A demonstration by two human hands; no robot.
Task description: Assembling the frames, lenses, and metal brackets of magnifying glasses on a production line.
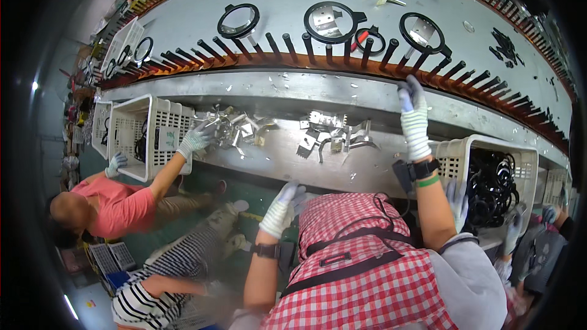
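The right hand [414,110] reaches up over the ledge to the belt's edge, its fingertips at the row of black pegs [389,54]; the fingers are stretched out, with only a narrow gap between them and the thumb, and I cannot tell whether they pinch anything small. The left hand [281,211] hangs near the front edge of the lower metal tray [275,159], loosely bent, and whether anything sits in its palm is hidden. The thing nearest the right hand is a black ring [402,27] lying on the grey belt [269,0] just beyond the pegs, a metal bracket [422,32] showing within its outline. If the belt runs, a finger among the pegs could be caught or knocked; the bracket, if merely resting there, might slip out when the ring is tugged by one side. The loose metal pieces [330,137] in the tray overlap at odd angles, so a hurried grab could drag several together or cut a glove on a thin edge. The black cord [367,223] across the checked apron [358,269] (slack, by the look of it) could snag on the basket [534,177] of black rings [492,186] at the right if the arm swings wide.
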